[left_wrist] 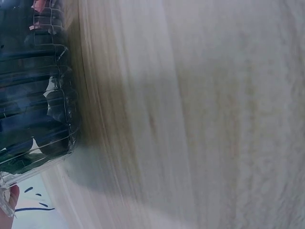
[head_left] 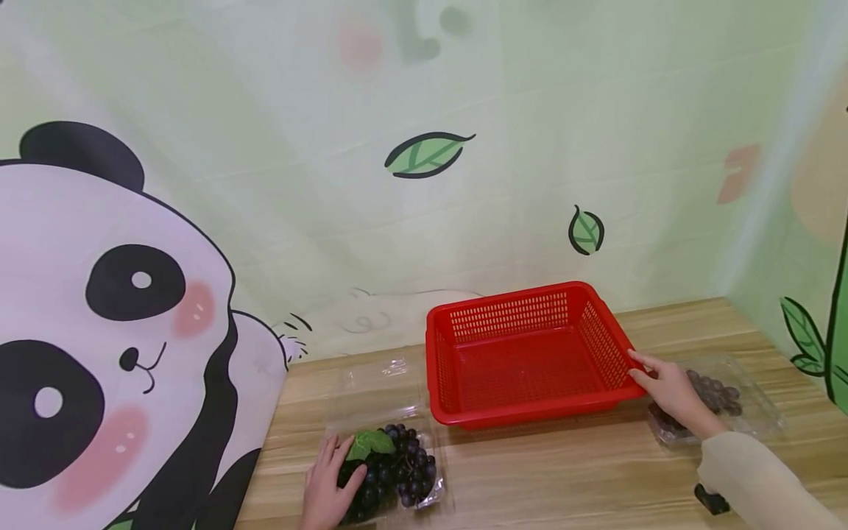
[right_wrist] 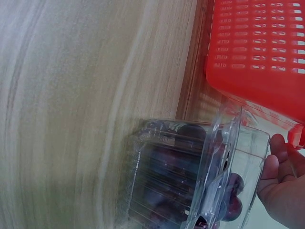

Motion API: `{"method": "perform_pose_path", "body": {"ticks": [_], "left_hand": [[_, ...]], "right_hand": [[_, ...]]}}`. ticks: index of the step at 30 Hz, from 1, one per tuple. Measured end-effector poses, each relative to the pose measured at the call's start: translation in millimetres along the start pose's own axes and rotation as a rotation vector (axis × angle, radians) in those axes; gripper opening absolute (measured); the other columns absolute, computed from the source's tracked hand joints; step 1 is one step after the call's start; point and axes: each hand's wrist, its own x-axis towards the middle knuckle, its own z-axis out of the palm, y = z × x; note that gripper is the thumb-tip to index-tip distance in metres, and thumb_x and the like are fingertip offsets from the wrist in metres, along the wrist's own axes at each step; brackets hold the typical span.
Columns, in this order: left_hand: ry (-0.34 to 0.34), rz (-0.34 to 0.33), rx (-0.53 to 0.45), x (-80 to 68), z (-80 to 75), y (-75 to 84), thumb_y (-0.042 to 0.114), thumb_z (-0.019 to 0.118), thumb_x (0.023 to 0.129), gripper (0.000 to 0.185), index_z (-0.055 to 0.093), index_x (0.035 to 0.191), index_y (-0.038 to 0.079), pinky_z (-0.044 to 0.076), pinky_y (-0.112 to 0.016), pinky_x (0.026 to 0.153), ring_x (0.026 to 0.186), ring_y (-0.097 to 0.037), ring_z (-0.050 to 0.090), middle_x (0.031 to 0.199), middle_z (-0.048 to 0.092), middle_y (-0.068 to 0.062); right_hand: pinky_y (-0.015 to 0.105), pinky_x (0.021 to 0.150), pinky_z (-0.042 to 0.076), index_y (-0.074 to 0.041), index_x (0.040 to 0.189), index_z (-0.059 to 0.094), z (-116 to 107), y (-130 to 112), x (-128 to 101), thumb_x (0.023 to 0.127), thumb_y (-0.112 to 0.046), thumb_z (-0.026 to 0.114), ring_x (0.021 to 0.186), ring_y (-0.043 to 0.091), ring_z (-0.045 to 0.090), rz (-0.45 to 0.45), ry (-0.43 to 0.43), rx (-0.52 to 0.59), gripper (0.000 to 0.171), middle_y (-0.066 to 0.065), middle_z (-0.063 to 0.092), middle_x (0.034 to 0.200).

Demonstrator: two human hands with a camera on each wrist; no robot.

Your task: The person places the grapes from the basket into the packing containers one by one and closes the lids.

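My left hand (head_left: 329, 478) rests with spread fingers on a bunch of dark grapes (head_left: 414, 471) with a green leaf (head_left: 369, 443). The bunch sits in a clear plastic box whose lid (head_left: 374, 383) lies folded back. In the left wrist view, the box's ribbed side (left_wrist: 33, 90) shows dark fruit inside. My right hand (head_left: 672, 390) pinches the right rim of a red plastic basket (head_left: 523, 412), seen also in the right wrist view, where the basket (right_wrist: 259, 71) stands beside the curled fingers (right_wrist: 283, 167).
Under my right forearm lies a second clear box of reddish-purple grapes (head_left: 715, 394), its ribbed side (right_wrist: 167, 176) close to the basket. A wooden table (head_left: 556, 478) carries everything. Behind it hangs a green backdrop (head_left: 318, 221) with a printed panda (head_left: 119, 316).
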Motion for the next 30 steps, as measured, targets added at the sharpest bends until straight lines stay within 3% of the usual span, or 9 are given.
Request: {"method": "perform_pose_path", "body": {"ticks": [7,19,26,30], "left_hand": [[0.019,0.001,0.001,-5.6,-0.1,0.8,0.051,0.049,0.083,0.059,0.043,0.131,0.017,0.023,-0.062,0.093,0.129,-0.04,0.023,0.139,0.032,-0.02],[-0.056,-0.091,-0.107,-5.7,-8.3,9.0,0.054,0.052,0.08,0.065,0.039,0.134,0.02,0.016,-0.065,0.094,0.131,-0.041,0.016,0.145,0.019,-0.019],[0.015,-0.066,-0.167,-4.5,-12.6,10.8,0.046,0.052,0.083,0.058,0.044,0.131,0.014,0.02,-0.065,0.092,0.126,-0.044,0.026,0.142,0.024,-0.023],[0.066,-0.044,-0.233,1.1,-16.9,9.7,0.039,0.049,0.088,0.05,0.045,0.129,0.011,0.032,-0.059,0.091,0.121,-0.044,0.035,0.14,0.027,-0.024]], "right_hand": [[0.028,0.066,0.049,0.005,0.132,0.035,0,-1,0,0.092,-0.026,0.045,0.096,0.037,0.056,0.004,-0.008,0.002,0.051,0.036,0.039,0.125],[0.022,0.061,0.047,0.005,0.132,0.035,0,0,-1,0.092,-0.025,0.045,0.092,0.033,0.058,0.013,-0.005,0.004,0.05,0.036,0.041,0.123],[0.022,0.061,0.047,0.005,0.132,0.035,0,-1,0,0.092,-0.025,0.045,0.091,0.033,0.058,0.016,-0.007,0.0,0.051,0.036,0.042,0.122],[0.021,0.06,0.046,0.004,0.132,0.035,0,0,0,0.092,-0.025,0.045,0.089,0.031,0.058,0.017,-0.009,0.006,0.051,0.036,0.043,0.122]]}}
